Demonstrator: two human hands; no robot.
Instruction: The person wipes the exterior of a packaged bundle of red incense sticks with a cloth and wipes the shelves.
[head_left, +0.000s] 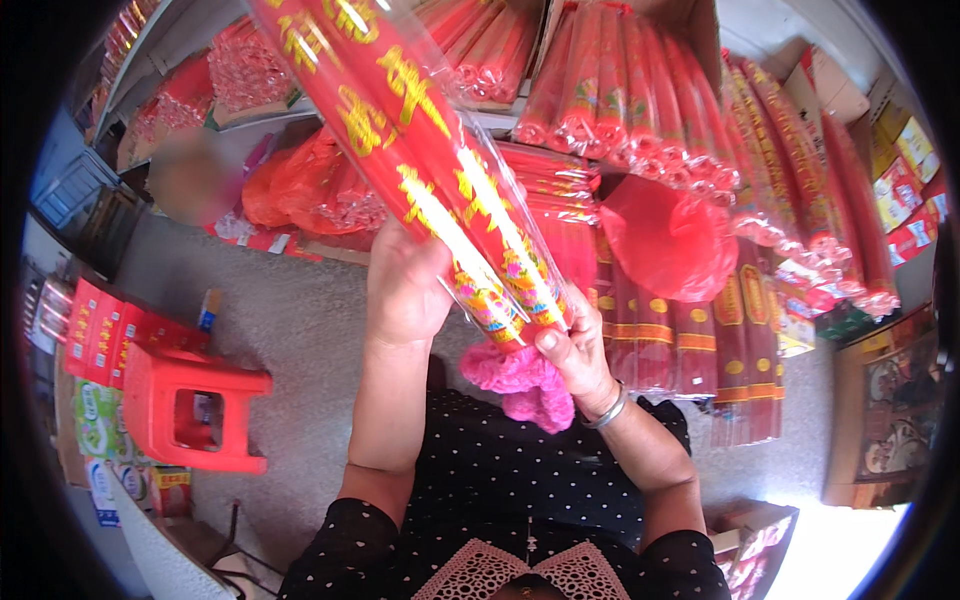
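Observation:
A pair of large red cylinders (457, 202), likely candles, slants up and away in front of me in clear plastic wrap. Gold characters run along them, with a colourful printed pattern near the lower ends. My left hand (409, 289) grips them from the left side, its fingers hidden behind. At the lower ends, my right hand (581, 352) has its thumb in front and the other fingers mostly out of sight. A fuzzy pink cloth (521, 382) hangs under those ends, against my right hand.
Cartons of wrapped red rolls (622, 90) fill the shelf ahead. Below are a red plastic bag (671, 236) and dark red incense-like packs (694, 345). A red plastic stool (150, 405) stands left, near stacked boxes (97, 330). Wooden furniture (847, 420) is at right.

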